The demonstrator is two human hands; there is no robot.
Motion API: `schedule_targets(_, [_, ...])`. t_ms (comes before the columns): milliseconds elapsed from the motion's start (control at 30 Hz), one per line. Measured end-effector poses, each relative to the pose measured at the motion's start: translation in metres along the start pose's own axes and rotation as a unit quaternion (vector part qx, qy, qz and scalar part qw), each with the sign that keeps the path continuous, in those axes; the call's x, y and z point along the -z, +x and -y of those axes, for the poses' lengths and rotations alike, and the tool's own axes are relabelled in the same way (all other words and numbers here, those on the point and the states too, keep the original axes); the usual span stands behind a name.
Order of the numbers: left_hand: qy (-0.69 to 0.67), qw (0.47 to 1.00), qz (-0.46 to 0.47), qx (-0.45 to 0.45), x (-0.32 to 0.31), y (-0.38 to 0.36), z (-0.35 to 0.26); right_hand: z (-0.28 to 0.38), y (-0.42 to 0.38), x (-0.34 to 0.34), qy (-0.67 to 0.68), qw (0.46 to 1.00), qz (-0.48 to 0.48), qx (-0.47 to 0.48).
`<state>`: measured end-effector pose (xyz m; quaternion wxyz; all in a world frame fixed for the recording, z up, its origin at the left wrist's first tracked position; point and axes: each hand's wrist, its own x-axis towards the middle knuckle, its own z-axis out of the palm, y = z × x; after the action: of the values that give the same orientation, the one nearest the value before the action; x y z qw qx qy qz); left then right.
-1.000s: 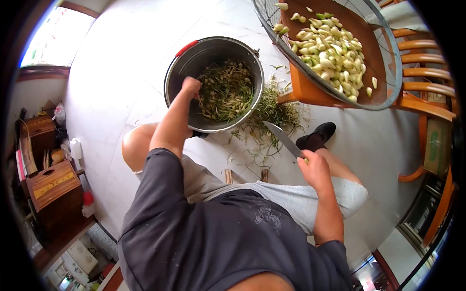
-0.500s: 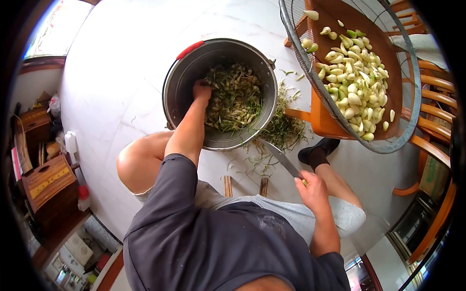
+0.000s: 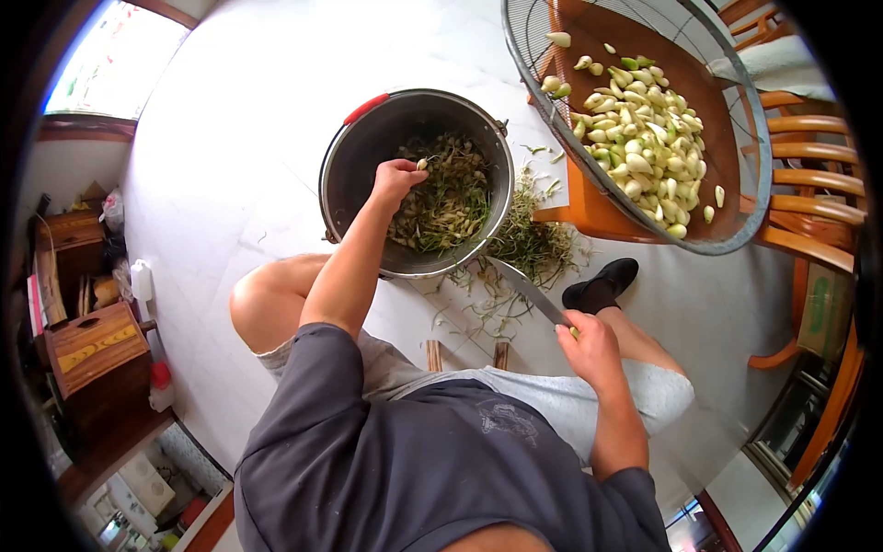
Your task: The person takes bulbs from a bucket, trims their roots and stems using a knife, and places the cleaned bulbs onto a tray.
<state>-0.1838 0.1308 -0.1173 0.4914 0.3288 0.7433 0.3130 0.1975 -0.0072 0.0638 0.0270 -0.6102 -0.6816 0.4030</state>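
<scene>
My left hand [image 3: 397, 180] is over the metal bucket [image 3: 348, 216], its fingertips closed on a small pale garlic clove [image 3: 422, 165]. Unpeeled garlic with green stalks [image 3: 451, 198] lies in the bucket below. My right hand [image 3: 590, 347] is wrapped round the handle of a long knife [image 3: 531, 293], whose blade points up and left toward the bucket's lower right rim. A bit of yellow-green shows at my right thumb; I cannot make out what it is.
A wire-mesh basket [image 3: 754, 216] with many pale cloves [image 3: 644, 152] rests on a wooden chair [image 3: 589, 207]. Green trimmings [image 3: 533, 244] lie on the floor right of the bucket. Wooden cabinets [image 3: 97, 345] stand at the left.
My left hand has risen from the garlic in the bucket, and a clove now shows at its fingertips. My right hand still holds the knife, nearly unmoved. The view has shifted slightly.
</scene>
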Motion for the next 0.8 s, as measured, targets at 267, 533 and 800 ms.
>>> schedule_targets(267, [-0.162,0.975,0.117,-0.094,0.003,-0.063,-0.056,-0.007,-0.016,0.004,0.002,0.996,-0.071,0.048])
schedule_targets(533, [-0.164,0.975,0.140,-0.053,0.006,-0.091,-0.063,-0.014,-0.028,0.007,0.015,0.994,-0.101,0.042])
schedule_targets(800, [0.078,0.987,0.137,-0.021,0.010,-0.096,-0.062,-0.014,-0.034,0.014,0.005,0.996,-0.083,0.033])
